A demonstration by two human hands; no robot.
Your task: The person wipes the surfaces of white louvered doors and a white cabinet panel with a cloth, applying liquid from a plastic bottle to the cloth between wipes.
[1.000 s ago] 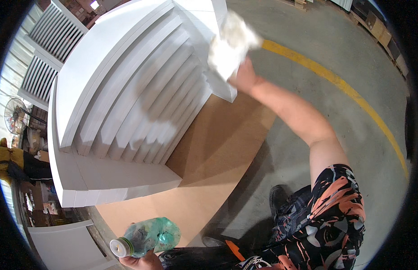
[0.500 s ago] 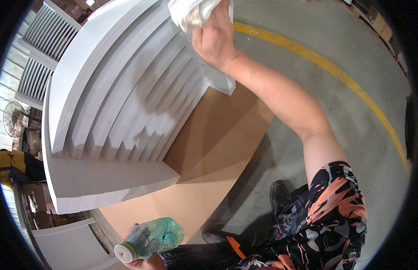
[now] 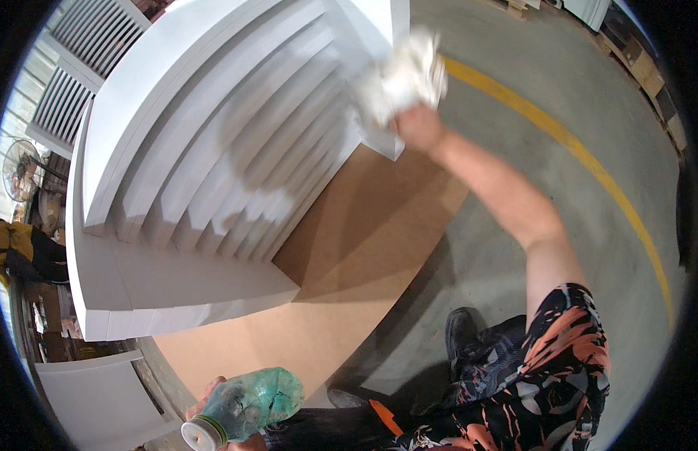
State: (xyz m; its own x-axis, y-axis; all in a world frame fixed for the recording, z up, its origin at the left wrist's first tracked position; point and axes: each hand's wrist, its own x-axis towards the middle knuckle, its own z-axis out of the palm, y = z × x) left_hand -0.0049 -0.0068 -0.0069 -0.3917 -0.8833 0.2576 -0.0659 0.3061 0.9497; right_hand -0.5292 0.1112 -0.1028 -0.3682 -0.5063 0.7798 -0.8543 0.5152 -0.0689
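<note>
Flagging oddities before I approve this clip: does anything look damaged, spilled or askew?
The green bottle in the left hand looks smudged and perhaps dented, with dark marks on its clear side. I see no spill, and nothing else stands out.

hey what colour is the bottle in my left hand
The bottle is see-through green with a white cap, best seen in the head view.

Shadows darken the white slats [image 3: 240,139], motion blurs the cloth [image 3: 405,79], and corners go black.

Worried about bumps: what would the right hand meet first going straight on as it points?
Beyond its white cloth, the right hand would probably meet the white slatted unit; depth is unclear.
</note>
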